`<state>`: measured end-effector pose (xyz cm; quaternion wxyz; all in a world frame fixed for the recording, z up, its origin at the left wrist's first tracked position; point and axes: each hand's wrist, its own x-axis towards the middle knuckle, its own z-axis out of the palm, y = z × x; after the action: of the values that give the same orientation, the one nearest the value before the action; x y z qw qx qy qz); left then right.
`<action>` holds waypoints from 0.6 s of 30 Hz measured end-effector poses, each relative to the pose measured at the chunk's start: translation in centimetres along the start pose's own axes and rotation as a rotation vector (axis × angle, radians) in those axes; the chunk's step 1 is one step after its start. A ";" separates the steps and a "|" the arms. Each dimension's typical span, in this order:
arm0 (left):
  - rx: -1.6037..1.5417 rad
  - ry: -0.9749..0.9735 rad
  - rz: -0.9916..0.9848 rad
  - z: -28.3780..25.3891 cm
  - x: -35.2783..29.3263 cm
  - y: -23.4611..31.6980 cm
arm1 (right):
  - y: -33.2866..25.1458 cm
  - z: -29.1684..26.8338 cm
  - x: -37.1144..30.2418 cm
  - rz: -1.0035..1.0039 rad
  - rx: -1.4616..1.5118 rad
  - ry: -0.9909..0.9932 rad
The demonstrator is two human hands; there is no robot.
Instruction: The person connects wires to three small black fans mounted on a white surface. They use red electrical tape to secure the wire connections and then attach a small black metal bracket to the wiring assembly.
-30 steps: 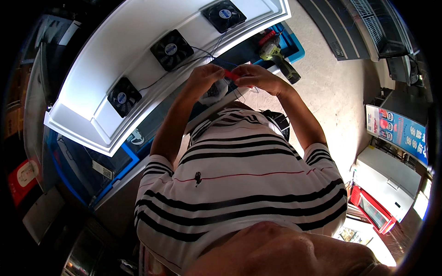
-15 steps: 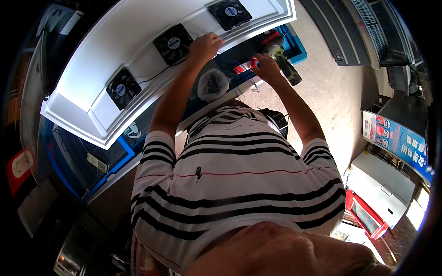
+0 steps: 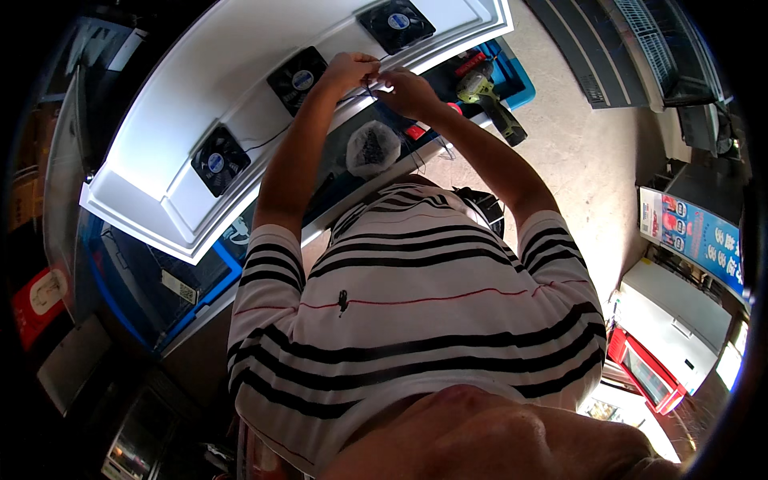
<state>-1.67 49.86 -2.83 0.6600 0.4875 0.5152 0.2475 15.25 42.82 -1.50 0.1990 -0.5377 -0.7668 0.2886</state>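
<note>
Both of my hands meet over the rim of a white panel (image 3: 152,144) that carries three black fans. My left hand (image 3: 349,72) is closed in a pinch on a thin dark wire (image 3: 368,90) beside the middle fan (image 3: 299,78). Close against it, my right hand (image 3: 410,92) also has its fingers pinched at the wire; its fingertips are partly hidden. The right fan (image 3: 397,26) sits just beyond my hands, and the left fan (image 3: 219,162) has its own wire running along the panel. Below my right forearm lies a red object (image 3: 415,131), partly covered.
A yellow-green and black cordless drill (image 3: 488,94) rests at a blue tray (image 3: 522,90) on the right. A clear plastic bag of dark small parts (image 3: 374,150) lies on the surface near me. The panel rests over a blue-framed glass top (image 3: 216,260).
My right hand has moved left from beside the drill to join my left hand at the wire. The red-handled item it held is no longer in its fingers. My left hand stays near the middle fan.
</note>
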 end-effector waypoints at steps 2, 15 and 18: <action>0.001 -0.001 -0.008 -0.2 -0.7 1.2 | -0.9 1.1 0.8 -0.016 -0.145 0.032; 0.176 -0.007 -0.029 -1.2 0.4 2.7 | 1.2 0.7 5.3 0.078 0.309 -0.382; 0.267 -0.004 -0.087 -1.5 0.3 1.9 | 4.6 1.5 6.4 0.113 0.529 -0.371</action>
<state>-2.65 51.47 -1.23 0.6004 0.5486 0.5630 0.1468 15.36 49.68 -5.70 0.1723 -0.4473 -0.6572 0.5816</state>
